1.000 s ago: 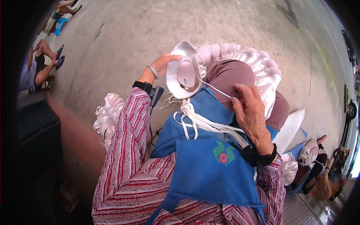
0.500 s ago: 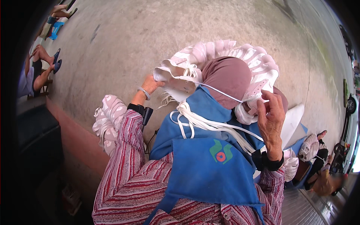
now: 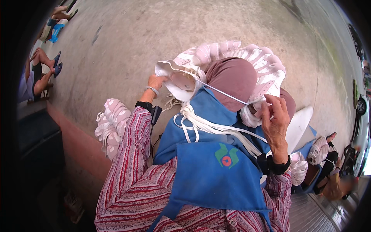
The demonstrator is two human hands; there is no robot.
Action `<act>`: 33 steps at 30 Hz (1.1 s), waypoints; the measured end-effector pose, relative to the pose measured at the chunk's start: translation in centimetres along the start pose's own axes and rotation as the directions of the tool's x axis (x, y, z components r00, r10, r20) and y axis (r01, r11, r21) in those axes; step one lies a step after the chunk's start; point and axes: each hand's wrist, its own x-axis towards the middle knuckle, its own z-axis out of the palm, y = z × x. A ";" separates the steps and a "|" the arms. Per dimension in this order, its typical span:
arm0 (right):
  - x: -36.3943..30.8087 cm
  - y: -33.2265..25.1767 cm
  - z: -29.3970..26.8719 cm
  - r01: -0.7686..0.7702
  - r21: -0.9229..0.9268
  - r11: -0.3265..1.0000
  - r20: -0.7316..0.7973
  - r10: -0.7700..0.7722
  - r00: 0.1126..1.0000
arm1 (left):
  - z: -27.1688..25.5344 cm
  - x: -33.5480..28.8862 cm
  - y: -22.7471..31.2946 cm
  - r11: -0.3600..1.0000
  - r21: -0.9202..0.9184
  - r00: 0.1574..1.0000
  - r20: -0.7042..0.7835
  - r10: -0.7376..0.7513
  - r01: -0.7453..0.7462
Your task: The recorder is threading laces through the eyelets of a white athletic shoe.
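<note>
A white and pink shoe upper (image 3: 164, 69) is at the left end of a curved row of nested shoe uppers (image 3: 266, 62) lying around my knee. My left hand (image 3: 155, 82) is closed on that upper's outer edge, its opening facing me. A white shoelace (image 3: 221, 91) runs taut from this upper across my knee toward my right hand (image 3: 277, 118). That hand's thumb and forefinger are pinched together beside the row's right end, seemingly on the lace; its tip is hidden. A bundle of loose white laces (image 3: 208, 129) lies across my blue apron (image 3: 201, 170).
Another stack of shoe uppers (image 3: 112, 123) lies left of my arm, and more uppers (image 3: 299, 168) sit at my right. Seated people are at the far left, near a blue stool (image 3: 57, 33). A person and a parked car (image 3: 361, 116) are at the right edge.
My left hand has drawn slightly left and up, tilting the shoe upper so that its inside shows more. My right hand has shifted slightly left and stays pinched.
</note>
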 end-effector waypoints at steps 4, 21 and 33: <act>0.2 0.6 -0.8 0.004 -0.107 0.994 -0.079 -0.013 0.997 | 2.4 1.4 -0.9 0.954 0.198 0.972 -0.113 -0.204 0.223; -1.7 3.3 -2.0 -0.312 -0.067 0.948 0.113 0.317 0.941 | 17.8 -19.3 19.4 0.106 0.315 0.287 0.612 0.737 -0.943; -3.2 5.3 0.4 -0.211 -0.045 0.976 -0.023 0.210 0.977 | 24.2 -19.4 15.3 -0.416 0.509 0.320 0.836 0.445 -0.753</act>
